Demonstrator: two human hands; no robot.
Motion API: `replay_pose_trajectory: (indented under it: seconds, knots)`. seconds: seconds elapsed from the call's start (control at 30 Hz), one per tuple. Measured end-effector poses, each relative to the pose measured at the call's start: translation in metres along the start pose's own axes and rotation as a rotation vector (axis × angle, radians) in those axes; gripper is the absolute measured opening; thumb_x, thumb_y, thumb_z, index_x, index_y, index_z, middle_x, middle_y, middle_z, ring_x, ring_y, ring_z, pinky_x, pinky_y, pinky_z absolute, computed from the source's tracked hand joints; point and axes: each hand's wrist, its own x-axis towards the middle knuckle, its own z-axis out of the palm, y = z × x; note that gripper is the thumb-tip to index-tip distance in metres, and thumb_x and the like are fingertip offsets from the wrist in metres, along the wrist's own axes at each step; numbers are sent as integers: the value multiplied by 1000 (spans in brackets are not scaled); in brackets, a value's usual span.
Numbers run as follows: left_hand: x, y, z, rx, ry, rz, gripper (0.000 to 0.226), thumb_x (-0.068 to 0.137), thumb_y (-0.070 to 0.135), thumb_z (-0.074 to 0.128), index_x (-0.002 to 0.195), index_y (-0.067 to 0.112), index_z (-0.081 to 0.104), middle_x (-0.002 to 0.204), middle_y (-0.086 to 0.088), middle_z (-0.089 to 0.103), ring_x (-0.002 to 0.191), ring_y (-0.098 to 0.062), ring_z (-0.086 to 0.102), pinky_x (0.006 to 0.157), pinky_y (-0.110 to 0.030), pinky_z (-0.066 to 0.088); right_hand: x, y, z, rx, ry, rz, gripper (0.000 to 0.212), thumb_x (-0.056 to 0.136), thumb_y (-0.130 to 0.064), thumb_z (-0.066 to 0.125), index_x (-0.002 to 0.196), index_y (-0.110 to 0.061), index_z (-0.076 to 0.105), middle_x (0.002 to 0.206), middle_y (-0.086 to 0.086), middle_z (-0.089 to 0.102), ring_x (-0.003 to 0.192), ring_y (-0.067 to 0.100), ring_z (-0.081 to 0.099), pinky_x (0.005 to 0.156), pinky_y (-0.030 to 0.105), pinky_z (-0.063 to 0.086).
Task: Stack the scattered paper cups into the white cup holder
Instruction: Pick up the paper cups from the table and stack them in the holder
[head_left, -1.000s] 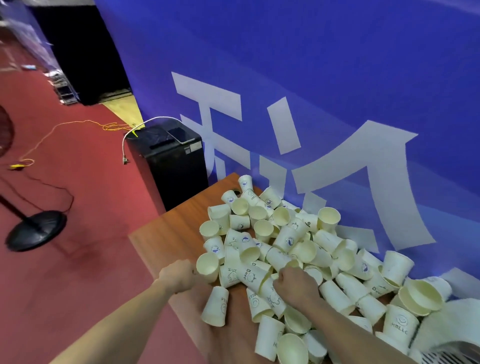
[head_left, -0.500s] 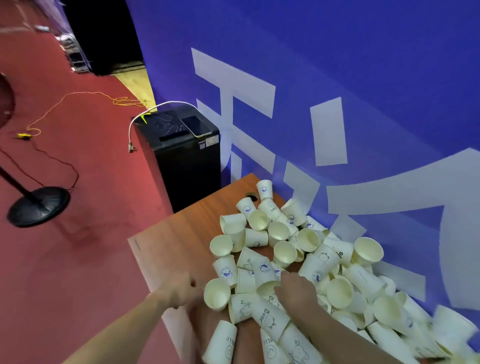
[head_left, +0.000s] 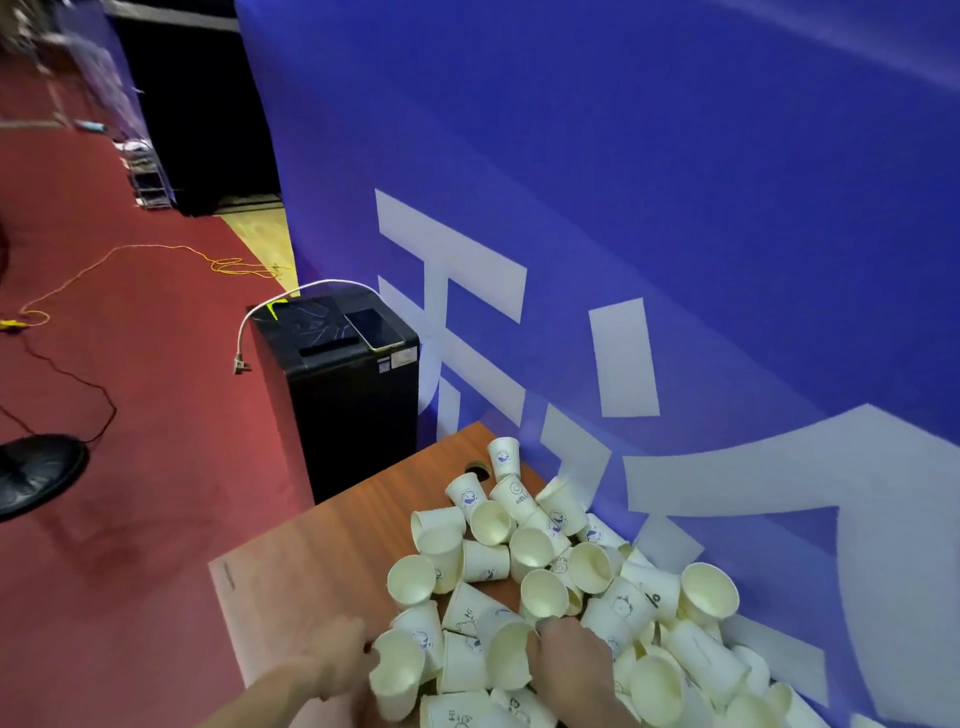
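Observation:
Several cream paper cups (head_left: 540, 551) lie in a loose heap on the wooden table (head_left: 322, 561), against the blue banner. My left hand (head_left: 340, 662) is at the heap's near left edge and grips a paper cup (head_left: 396, 675) whose open mouth faces me. My right hand (head_left: 571, 660) is in the middle of the heap, its thumb and fingers round another tilted cup (head_left: 509, 656). The white cup holder is out of view.
A black box (head_left: 353, 395) with a phone (head_left: 374, 330) on top stands just beyond the table's far corner. A fan base (head_left: 36, 475) and cables lie on the red floor to the left. The blue banner (head_left: 623, 208) walls off the right side.
The view has swung up and left, so the heap and both hands now sit low in the frame. Both hands stay in the pile, each still with a cup.

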Motion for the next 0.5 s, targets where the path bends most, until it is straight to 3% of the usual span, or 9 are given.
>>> replay_pose_trajectory:
  seconds: [0.1, 0.2, 0.33, 0.5]
  knots:
    - [-1, 0, -15, -111, 60, 2, 21, 79, 30, 39, 63, 17, 42, 58, 0, 48, 44, -22, 52, 38, -23, 36, -9, 2, -17, 52, 73, 11, 37, 97, -35, 33, 63, -24, 26, 87, 0, 57, 95, 23, 63, 69, 32, 34]
    - [-12, 20, -33, -162, 145, 11, 24, 82, 27, 42, 60, 17, 39, 56, 2, 45, 40, -15, 42, 40, -22, 35, -27, 8, -36, 101, 141, 33, 33, 95, -35, 34, 64, -24, 30, 70, -5, 40, 77, 22, 50, 66, 31, 35]
    - [-29, 69, -41, -100, 207, 87, 30, 89, 29, 44, 61, 19, 39, 58, 6, 43, 48, -12, 36, 47, -27, 29, -55, 26, -55, 159, 217, 99, 25, 91, -36, 36, 74, -22, 48, 80, -3, 51, 76, 22, 53, 64, 31, 38]
    - [-46, 134, -28, -3, 222, 199, 32, 89, 28, 45, 59, 19, 36, 57, 6, 40, 49, -11, 34, 47, -27, 24, -97, 71, -69, 230, 278, 219, 26, 88, -35, 40, 65, -21, 40, 76, -2, 52, 72, 22, 50, 64, 30, 42]
